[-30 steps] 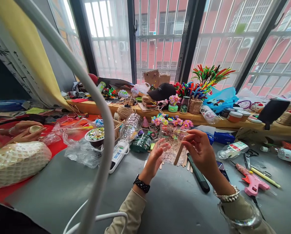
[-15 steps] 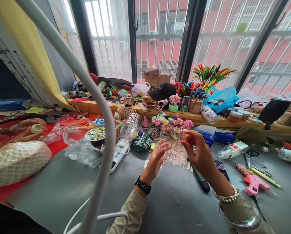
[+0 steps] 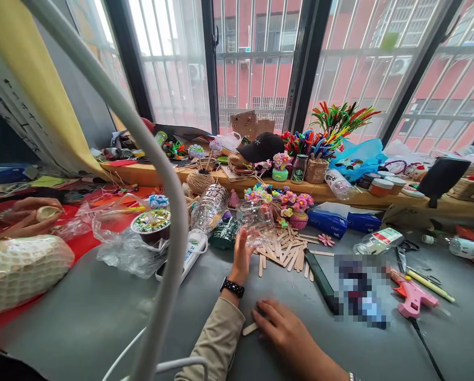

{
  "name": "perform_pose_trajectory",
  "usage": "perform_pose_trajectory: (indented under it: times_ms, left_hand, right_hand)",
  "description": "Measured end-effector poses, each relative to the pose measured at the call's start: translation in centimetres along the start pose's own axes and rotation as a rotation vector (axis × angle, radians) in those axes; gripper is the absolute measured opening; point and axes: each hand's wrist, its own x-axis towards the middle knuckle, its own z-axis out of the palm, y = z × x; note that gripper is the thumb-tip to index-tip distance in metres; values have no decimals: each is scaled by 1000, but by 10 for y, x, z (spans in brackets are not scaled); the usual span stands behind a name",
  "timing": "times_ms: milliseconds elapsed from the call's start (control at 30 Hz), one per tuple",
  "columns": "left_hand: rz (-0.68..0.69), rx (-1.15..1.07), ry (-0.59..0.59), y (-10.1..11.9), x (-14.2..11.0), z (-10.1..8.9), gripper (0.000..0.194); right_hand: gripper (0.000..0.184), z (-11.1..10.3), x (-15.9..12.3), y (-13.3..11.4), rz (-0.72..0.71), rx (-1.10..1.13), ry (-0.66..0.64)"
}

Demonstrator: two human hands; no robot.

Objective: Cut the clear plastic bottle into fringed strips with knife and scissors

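Note:
My left hand [image 3: 241,259], with a dark dotted watch strap on its wrist, is raised above the table and holds a clear, crinkled plastic container [image 3: 257,218] upright by its lower part. My right hand [image 3: 280,325] is low over the grey table, slightly blurred, with its fingers on a wooden craft stick [image 3: 250,329]. One end of that stick shows; the fingers hide the rest. Beyond both hands lies a loose heap of craft sticks [image 3: 286,248]. A dark green, long-bodied tool [image 3: 322,283] lies right of the heap.
A pink glue gun [image 3: 415,297] lies to the right, with a clear bottle [image 3: 378,242] behind it. A white power strip [image 3: 193,253] and a white lamp arm [image 3: 173,211] stand left. At far left a co-worker's hands [image 3: 42,214] hold a small round item.
My right hand has come away from the clear plastic and down to the table, where a craft stick now shows. My left hand keeps the plastic, tilted further left.

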Motion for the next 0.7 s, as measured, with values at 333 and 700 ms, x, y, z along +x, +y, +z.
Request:
perform_pose_trajectory:
  times_ms: [333, 700]
  left_hand:
    - [-102, -146, -109, 7, -1, 3, 53]
    - [-252, -279, -233, 4, -6, 5, 52]
  right_hand:
    - [30, -17, 13, 40, 122, 134, 90]
    - [21, -41, 86, 90, 735, 943, 535]
